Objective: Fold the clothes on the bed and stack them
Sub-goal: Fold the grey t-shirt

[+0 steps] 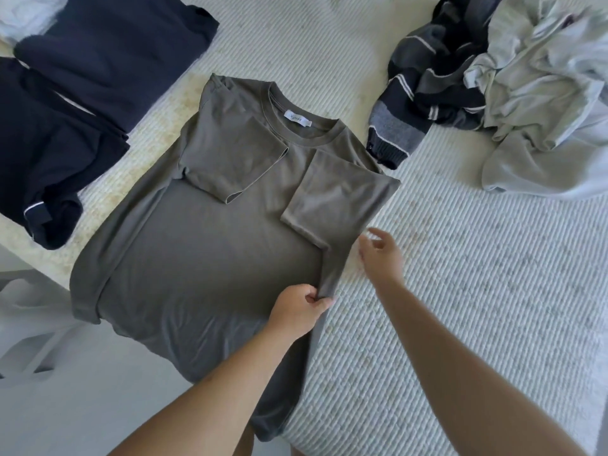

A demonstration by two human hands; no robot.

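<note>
Bed (460, 307) with a pale ribbed cover is filling the head view; grey floor is showing past its left edge and near corner.

Olive-grey t-shirt (204, 251) is lying flat across the near-left part of the bed, collar toward the far side, hem hanging off the near edge. Both short sleeves are already turned in over the chest. Right side of the body looks folded inward as a narrow strip.

Left hand (301, 311) is pinching the lower end of that folded strip between thumb and fingers, at the shirt's right edge. Right hand (378, 255) is hovering just beside the same edge, a bit further up, fingers spread and loose, holding nothing. Can't tell if it's touching the cloth.

Dark navy folded garments (98, 70) are sitting at the far-left corner, at least two pieces, overlapping rather than squarely stacked. Something pale is lying beyond them, mostly out of frame.

Striped dark sweater (424, 83) and a light grey crumpled garment (539, 103) are heaped at the far-right side, touching each other, both unfolded.

Progress, my read: navy pieces done, this shirt is mid-fold with sleeves in and one side being set. Left: other side if wanted, the lengthwise fold, move to the pile, then the two heaped items. Roughly halfway.
</note>
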